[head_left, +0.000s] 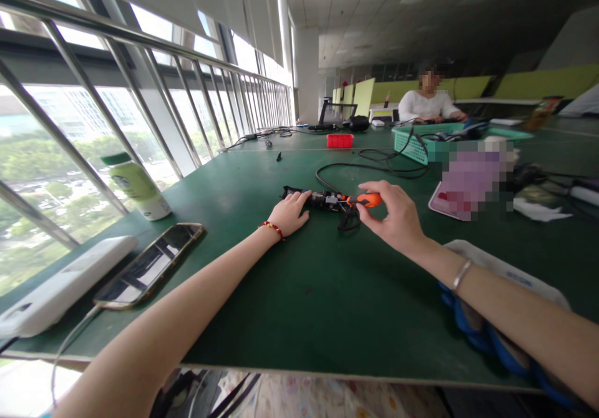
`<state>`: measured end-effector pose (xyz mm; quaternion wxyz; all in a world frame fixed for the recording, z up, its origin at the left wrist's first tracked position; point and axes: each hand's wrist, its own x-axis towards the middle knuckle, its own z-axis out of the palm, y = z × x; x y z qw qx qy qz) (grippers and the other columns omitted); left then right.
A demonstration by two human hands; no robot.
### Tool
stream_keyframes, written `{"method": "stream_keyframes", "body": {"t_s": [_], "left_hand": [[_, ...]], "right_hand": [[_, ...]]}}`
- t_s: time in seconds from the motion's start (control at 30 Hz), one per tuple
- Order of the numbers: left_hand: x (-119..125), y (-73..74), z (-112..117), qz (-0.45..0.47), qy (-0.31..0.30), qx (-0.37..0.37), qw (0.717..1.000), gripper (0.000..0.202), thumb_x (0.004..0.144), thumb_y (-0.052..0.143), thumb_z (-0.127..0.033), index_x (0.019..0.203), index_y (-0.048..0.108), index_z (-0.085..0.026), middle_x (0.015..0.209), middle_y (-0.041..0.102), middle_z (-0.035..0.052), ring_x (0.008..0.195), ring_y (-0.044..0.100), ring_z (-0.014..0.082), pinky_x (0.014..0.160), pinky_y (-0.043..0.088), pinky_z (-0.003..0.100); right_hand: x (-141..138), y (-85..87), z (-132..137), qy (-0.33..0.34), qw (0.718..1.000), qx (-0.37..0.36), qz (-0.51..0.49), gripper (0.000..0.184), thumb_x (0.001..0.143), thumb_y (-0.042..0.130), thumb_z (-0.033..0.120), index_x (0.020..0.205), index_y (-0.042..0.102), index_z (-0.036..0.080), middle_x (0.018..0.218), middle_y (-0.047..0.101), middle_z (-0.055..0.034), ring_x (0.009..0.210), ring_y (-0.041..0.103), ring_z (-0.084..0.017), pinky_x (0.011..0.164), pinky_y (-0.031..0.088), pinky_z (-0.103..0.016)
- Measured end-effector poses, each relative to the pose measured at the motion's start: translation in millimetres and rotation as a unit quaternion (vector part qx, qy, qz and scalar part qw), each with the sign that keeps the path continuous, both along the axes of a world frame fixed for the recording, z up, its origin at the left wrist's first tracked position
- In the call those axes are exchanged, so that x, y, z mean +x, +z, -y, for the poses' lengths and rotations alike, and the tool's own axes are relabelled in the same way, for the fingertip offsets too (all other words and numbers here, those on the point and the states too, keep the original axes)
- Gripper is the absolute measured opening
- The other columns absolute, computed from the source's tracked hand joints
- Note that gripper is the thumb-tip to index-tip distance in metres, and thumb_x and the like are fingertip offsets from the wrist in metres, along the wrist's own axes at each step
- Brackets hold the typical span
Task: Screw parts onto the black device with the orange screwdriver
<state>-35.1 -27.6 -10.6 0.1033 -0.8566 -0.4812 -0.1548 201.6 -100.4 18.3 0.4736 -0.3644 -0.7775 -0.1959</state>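
On the green table lies a long black device [322, 200] with exposed parts and thin wires near its right end; its exact kind I cannot make out. My left hand [289, 213] holds the device's left part against the tabletop, fingers over its top. An orange and black screwdriver [371, 200] lies across to the right, its shaft pointing at the device's right end. Around its handle are the thumb and fingers of my right hand [395, 215]. Whether the tip touches a screw is too small to tell. A black cable runs from the device to the back.
At left are a phone [152, 265], a white power strip [70, 281] and a green-lidded bottle [138, 184]. Behind stand a red tray [340, 140] and a teal basket [412, 145]. A pinkish-purple item [472, 181] and a blue-grey object [496, 318] lie right. A person [428, 103] sits opposite.
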Motion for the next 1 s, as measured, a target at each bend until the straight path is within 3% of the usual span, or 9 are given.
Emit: {"method": "stream_keyframes", "body": {"t_s": [0.2, 0.43, 0.63, 0.73, 0.9, 1.0], "left_hand": [[-0.1, 0.0, 0.4, 0.005, -0.001, -0.001, 1.000, 0.053, 0.084, 0.042, -0.028, 0.134, 0.033, -0.016, 0.116, 0.052, 0.0102, 0.107, 0.050, 0.0225, 0.093, 0.043, 0.036], [0.5, 0.7, 0.7, 0.002, 0.003, -0.002, 1.000, 0.053, 0.083, 0.042, -0.027, 0.134, 0.033, -0.015, 0.116, 0.053, 0.0101, 0.106, 0.051, 0.0222, 0.093, 0.043, 0.035], [0.1, 0.2, 0.8, 0.006, -0.001, -0.002, 1.000, 0.052, 0.084, 0.042, -0.027, 0.134, 0.034, -0.016, 0.115, 0.053, 0.0098, 0.106, 0.051, 0.0221, 0.093, 0.043, 0.035], [0.2, 0.5, 1.0, 0.006, 0.001, -0.005, 1.000, 0.052, 0.084, 0.042, -0.028, 0.134, 0.033, -0.017, 0.116, 0.052, 0.0096, 0.107, 0.050, 0.0221, 0.094, 0.043, 0.035], [0.1, 0.5, 0.7, 0.004, 0.003, -0.007, 1.000, 0.053, 0.084, 0.042, -0.028, 0.134, 0.033, -0.016, 0.117, 0.052, 0.0100, 0.107, 0.050, 0.0225, 0.093, 0.043, 0.036], [-0.3, -0.3, 0.1, 0.007, 0.000, -0.003, 1.000, 0.053, 0.084, 0.041, -0.028, 0.135, 0.034, -0.015, 0.116, 0.053, 0.0101, 0.107, 0.050, 0.0229, 0.093, 0.044, 0.036]], "right_hand": [[-1.8, -0.4, 2.0, -0.011, 1.000, -0.004, 0.017, 0.014, 0.076, 0.059, 0.028, 0.089, 0.056, 0.024, 0.067, 0.062, 0.0006, 0.066, 0.058, -0.019, 0.065, 0.049, -0.032], [0.1, -1.6, -0.7, 0.012, 1.000, 0.009, -0.005, 0.032, 0.077, 0.056, 0.021, 0.108, 0.051, 0.020, 0.092, 0.065, -0.0055, 0.077, 0.061, -0.020, 0.072, 0.049, -0.032], [-1.3, -1.1, 2.0, -0.036, 0.999, -0.015, 0.004, 0.009, 0.079, 0.055, 0.029, 0.083, 0.059, 0.023, 0.070, 0.065, -0.0006, 0.064, 0.058, -0.018, 0.064, 0.047, -0.030], [-1.3, -0.8, 2.1, -0.036, 0.999, -0.019, -0.008, 0.014, 0.078, 0.056, 0.030, 0.090, 0.059, 0.023, 0.065, 0.062, 0.0001, 0.062, 0.057, -0.018, 0.062, 0.047, -0.030], [-0.1, -0.8, 0.4, -0.012, 1.000, -0.011, -0.014, 0.030, 0.075, 0.055, 0.022, 0.105, 0.053, 0.020, 0.088, 0.065, -0.0047, 0.074, 0.060, -0.020, 0.068, 0.048, -0.031], [-0.7, -0.2, 1.3, -0.021, 1.000, -0.010, -0.005, 0.024, 0.075, 0.056, 0.024, 0.099, 0.055, 0.020, 0.074, 0.063, -0.0021, 0.068, 0.059, -0.019, 0.065, 0.048, -0.031]]}}
